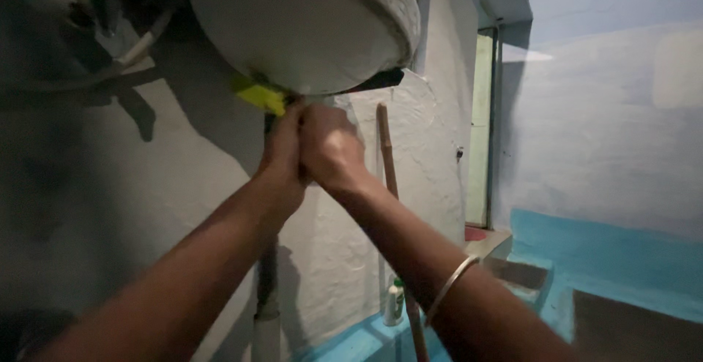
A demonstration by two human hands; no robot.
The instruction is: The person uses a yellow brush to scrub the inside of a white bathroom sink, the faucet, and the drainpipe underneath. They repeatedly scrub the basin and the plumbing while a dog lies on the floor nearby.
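Drain fitting point(293, 106): the dark part I work on, directly under the white basin point(307, 32), at the top of the dark drain pipe point(268, 274) — mostly hidden by my fingers.
Left hand point(282, 150): my fingers are clenched round the fitting from the left, knuckles up against the basin's underside.
Right hand point(329, 146): curled into a fist beside the left, touching it; whether it grasps the fitting or only presses on my other hand, I cannot tell.
Yellow-green piece point(260, 95): a bright tab just left of my left fingertips, against the basin's lower edge.
Dark bracket point(377, 81): juts out to the right beneath the basin.
Bangle point(450, 285): a thin metal ring on my right forearm.
Drain pipe: runs straight down from my hands along the rough white wall point(351, 259), ending in a paler section near the bottom.
Wooden stick point(388, 164): leans upright on the wall, just right of my hands.
Small bottle point(395, 302): white with a green cap, on the blue floor point(359, 344) by the stick's foot.
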